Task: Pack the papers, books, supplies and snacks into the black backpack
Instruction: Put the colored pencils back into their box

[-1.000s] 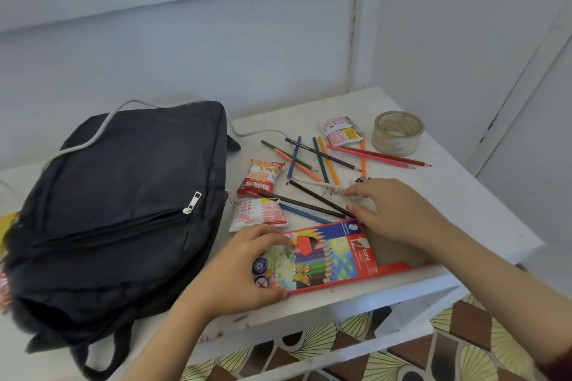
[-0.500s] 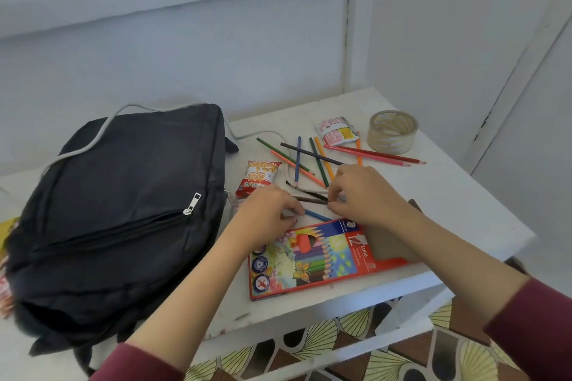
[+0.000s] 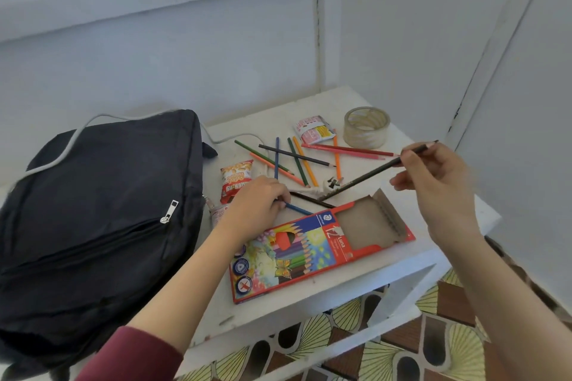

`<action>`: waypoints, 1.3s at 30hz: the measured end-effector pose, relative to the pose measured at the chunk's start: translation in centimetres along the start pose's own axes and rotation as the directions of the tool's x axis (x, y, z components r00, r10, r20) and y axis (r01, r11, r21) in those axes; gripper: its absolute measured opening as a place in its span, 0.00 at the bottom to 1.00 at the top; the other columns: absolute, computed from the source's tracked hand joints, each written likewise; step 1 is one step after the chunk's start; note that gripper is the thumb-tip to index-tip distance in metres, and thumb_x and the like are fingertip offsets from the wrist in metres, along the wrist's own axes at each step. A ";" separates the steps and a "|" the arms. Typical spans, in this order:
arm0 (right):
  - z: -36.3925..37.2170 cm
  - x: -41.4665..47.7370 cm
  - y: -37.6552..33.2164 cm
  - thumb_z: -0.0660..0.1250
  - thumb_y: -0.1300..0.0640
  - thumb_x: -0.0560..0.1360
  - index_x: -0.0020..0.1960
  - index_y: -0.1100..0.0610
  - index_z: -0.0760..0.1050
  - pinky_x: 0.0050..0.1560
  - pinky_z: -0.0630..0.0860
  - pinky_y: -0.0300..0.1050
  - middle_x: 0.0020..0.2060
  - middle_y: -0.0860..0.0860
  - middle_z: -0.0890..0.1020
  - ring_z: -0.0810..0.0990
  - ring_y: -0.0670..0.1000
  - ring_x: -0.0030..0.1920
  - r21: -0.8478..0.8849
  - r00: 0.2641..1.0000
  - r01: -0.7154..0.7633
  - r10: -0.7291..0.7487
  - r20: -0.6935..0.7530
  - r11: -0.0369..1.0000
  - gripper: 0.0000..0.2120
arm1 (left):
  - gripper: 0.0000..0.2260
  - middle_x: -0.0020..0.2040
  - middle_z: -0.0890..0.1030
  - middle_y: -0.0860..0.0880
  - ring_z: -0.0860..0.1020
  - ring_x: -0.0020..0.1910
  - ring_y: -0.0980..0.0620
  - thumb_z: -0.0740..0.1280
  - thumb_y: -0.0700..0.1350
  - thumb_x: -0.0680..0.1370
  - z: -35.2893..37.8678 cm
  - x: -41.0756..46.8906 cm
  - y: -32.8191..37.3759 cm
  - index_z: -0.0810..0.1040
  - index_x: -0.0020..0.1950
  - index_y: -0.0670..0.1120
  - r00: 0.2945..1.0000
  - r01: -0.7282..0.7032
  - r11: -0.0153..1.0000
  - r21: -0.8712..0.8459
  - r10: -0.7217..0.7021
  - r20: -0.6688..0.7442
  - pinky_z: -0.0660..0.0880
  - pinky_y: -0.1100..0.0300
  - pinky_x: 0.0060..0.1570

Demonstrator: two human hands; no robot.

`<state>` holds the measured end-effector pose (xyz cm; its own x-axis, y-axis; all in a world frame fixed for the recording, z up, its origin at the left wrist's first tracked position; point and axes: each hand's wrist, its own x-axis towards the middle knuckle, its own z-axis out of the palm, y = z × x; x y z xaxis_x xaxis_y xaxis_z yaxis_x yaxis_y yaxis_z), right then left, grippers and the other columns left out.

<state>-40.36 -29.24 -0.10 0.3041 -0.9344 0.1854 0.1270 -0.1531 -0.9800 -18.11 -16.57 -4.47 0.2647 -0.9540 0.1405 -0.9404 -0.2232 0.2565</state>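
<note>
Whereas half a second earlier it lay among the loose pencils, the right hand (image 3: pixel 439 192) now pinches a dark wooden pencil (image 3: pixel 365 178) raised above the white table (image 3: pixel 253 130); the left hand (image 3: pixel 253 207) grips a blue pencil (image 3: pixel 298 210) lying there. Red cardboard pencil box (image 3: pixel 297 257): flap open, brown inner tray showing. Black fabric backpack (image 3: pixel 102 210): at table's left, front zip closed, contents unseen.

White table (image 3: pixel 266 125): backpack (image 3: pixel 102 201), pencils (image 3: pixel 297 161), snacks (image 3: pixel 236 178), tape (image 3: pixel 366 127).

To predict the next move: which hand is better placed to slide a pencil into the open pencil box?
Right, probably. The right hand pinches a dark pencil raised over the open end of the pencil box; the left hand grips a blue pencil lying on the table.
</note>
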 end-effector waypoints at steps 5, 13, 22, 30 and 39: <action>-2.4 -0.4 1.2 0.62 0.60 0.78 0.54 0.54 0.72 0.35 0.77 0.35 0.36 0.51 0.80 0.79 0.43 0.27 -0.230 0.995 0.027 -0.048 -0.084 0.973 0.06 | 0.04 0.43 0.78 0.46 0.73 0.45 0.46 0.67 0.35 0.74 -0.3 0.7 -0.5 0.78 0.45 0.43 0.983 -0.049 0.996 0.075 0.062 -0.175 0.64 0.58 0.43; -3.0 -1.5 2.6 0.66 0.58 0.76 0.62 0.54 0.65 0.38 0.73 0.39 0.35 0.49 0.81 0.81 0.50 0.36 -0.420 0.998 0.038 -0.059 -0.036 0.907 0.17 | 0.09 0.47 0.74 0.51 0.73 0.46 0.59 0.62 0.36 0.78 -0.9 1.7 2.2 0.78 0.56 0.43 0.942 -0.027 0.973 -0.228 -0.052 -0.331 0.66 0.71 0.44; -3.4 -2.3 4.3 0.78 0.48 0.63 0.71 0.48 0.53 0.45 0.71 0.40 0.53 0.44 0.72 0.75 0.46 0.48 -0.554 0.985 0.023 0.077 0.157 0.832 0.46 | 0.14 0.45 0.78 0.55 0.77 0.46 0.57 0.63 0.36 0.77 1.0 1.6 9.6 0.74 0.47 0.57 0.956 -0.069 0.655 -0.753 -0.172 -0.238 0.78 0.56 0.48; -4.8 -2.7 5.7 0.76 0.51 0.64 0.74 0.48 0.48 0.60 0.64 0.44 0.70 0.52 0.64 0.66 0.52 0.65 -0.708 0.959 0.200 0.013 0.283 0.678 0.50 | 0.13 0.45 0.76 0.57 0.76 0.46 0.64 0.63 0.34 0.77 2.5 1.1 10.6 0.74 0.50 0.54 0.968 -0.081 0.648 -0.757 -0.130 -0.215 0.74 0.71 0.44; -5.1 -4.1 8.0 0.73 0.48 0.69 0.60 0.57 0.78 0.61 0.66 0.56 0.66 0.58 0.72 0.70 0.62 0.64 -0.819 0.958 0.285 -0.176 0.227 0.498 0.23 | 0.10 0.47 0.78 0.55 0.77 0.46 0.56 0.65 0.36 0.76 3.8 0.8 9.8 0.76 0.54 0.49 0.955 -0.102 0.694 -0.713 -0.133 -0.266 0.76 0.61 0.48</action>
<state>-45.40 -28.25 -9.06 0.4828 -0.7953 0.3665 -0.6234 -0.6061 -0.4940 -27.90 -20.29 -5.47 0.4345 -0.8279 0.3547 -0.5276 0.0853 0.8452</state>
